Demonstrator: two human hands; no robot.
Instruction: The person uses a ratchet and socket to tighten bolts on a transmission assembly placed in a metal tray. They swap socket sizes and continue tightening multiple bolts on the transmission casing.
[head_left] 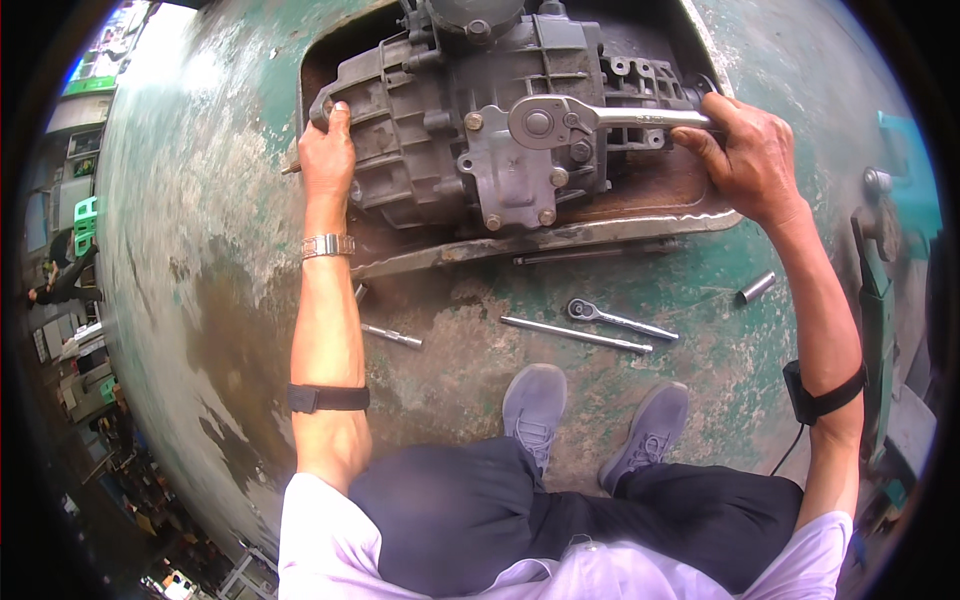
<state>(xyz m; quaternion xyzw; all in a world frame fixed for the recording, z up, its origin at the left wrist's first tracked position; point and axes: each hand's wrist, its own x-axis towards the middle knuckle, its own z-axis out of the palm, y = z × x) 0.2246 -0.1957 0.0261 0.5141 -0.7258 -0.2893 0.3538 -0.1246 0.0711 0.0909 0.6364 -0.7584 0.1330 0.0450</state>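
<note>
A grey cast-metal gearbox (400, 130) lies in a shallow metal tray (590, 236) on the floor. My right hand (745, 150) is wrapped round the handle of a large ratchet wrench (560, 122). The ratchet's round head is over the gearbox, beside a bolted cover plate (515, 180); whether a socket under it sits on a bolt is hidden. At the gearbox's left end, my left hand (328, 150) grips the edge of the casing, thumb on top by a lug.
On the worn green floor near my shoes (535, 410) lie a smaller ratchet (620, 320), a long extension bar (575, 334), a short bar (392, 335) and a deep socket (756, 288). A green metal stand (876, 330) is at the right. A person (65, 270) is at the far left.
</note>
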